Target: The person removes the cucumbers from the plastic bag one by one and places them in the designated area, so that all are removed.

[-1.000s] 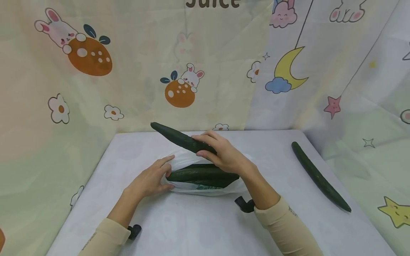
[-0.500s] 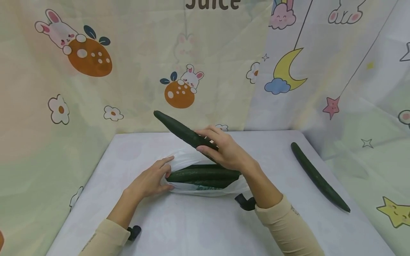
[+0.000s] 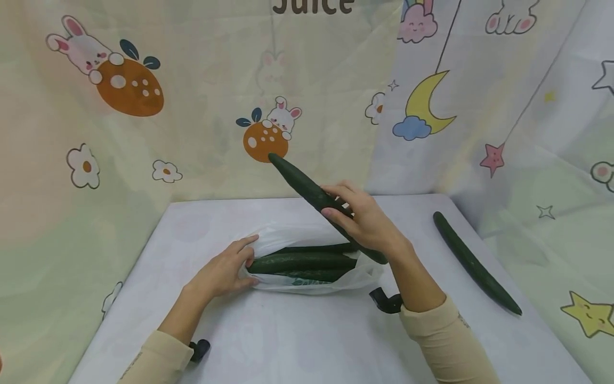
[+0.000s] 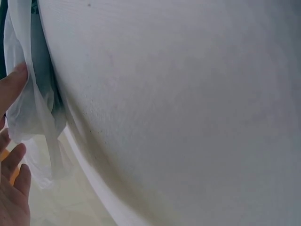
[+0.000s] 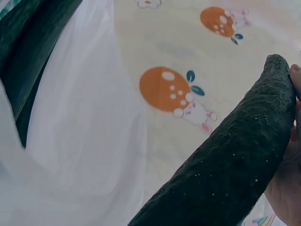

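My right hand grips a long dark green cucumber, thumb in front and fingers behind. It slants over the right end of a white plastic bag, its far tip up to the left. Several more cucumbers lie in the bag's wide mouth. At the bag's left end, my left hand holds the mouth apart, thumb at the front edge and fingers at the back. In the left wrist view that thumb presses the plastic. The right wrist view shows the gripped cucumber close up, beside the bag.
Another cucumber lies slanted on the right side of the white-covered table. A printed cloth hangs behind the table and along both sides. Dark camera mounts stick out at the wrists.
My right hand has moved right and slightly up with its cucumber, drawing it away from the bag's mouth; more of the cucumbers inside shows. My left hand stays at the bag's left end.
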`<state>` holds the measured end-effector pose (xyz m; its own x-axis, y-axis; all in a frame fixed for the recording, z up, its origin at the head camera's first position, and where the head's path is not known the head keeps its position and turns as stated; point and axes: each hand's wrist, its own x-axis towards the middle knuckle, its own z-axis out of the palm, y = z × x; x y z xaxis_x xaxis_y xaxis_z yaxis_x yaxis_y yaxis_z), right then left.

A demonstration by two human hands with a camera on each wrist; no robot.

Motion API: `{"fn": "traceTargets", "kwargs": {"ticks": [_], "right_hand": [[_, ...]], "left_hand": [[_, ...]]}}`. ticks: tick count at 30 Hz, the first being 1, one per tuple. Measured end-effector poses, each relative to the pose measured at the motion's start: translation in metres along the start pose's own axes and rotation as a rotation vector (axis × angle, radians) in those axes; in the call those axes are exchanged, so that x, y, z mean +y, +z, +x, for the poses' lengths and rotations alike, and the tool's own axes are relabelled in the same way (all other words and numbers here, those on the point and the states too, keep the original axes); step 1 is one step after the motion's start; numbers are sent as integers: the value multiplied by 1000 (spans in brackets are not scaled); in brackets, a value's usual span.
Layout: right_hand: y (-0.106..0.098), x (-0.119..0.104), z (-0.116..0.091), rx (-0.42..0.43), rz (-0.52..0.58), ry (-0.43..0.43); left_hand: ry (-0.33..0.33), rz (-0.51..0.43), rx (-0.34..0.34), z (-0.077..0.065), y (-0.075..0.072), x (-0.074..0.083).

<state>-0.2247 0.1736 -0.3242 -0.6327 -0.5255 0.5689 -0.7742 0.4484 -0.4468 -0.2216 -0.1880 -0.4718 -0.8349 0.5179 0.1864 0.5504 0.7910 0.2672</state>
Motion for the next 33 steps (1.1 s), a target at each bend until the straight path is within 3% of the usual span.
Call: {"fn": "traceTargets", "kwargs": {"ticks": [9, 22, 33], "right_hand": [[-11, 25, -19, 49, -29, 74], [-19, 66, -53, 121, -88, 182], [-28, 91, -79, 127, -170, 250]], "left_hand": [[25, -11, 22, -2, 0, -2], [24, -6, -4, -1, 1, -3], [22, -3, -5, 2, 0, -3]]}}
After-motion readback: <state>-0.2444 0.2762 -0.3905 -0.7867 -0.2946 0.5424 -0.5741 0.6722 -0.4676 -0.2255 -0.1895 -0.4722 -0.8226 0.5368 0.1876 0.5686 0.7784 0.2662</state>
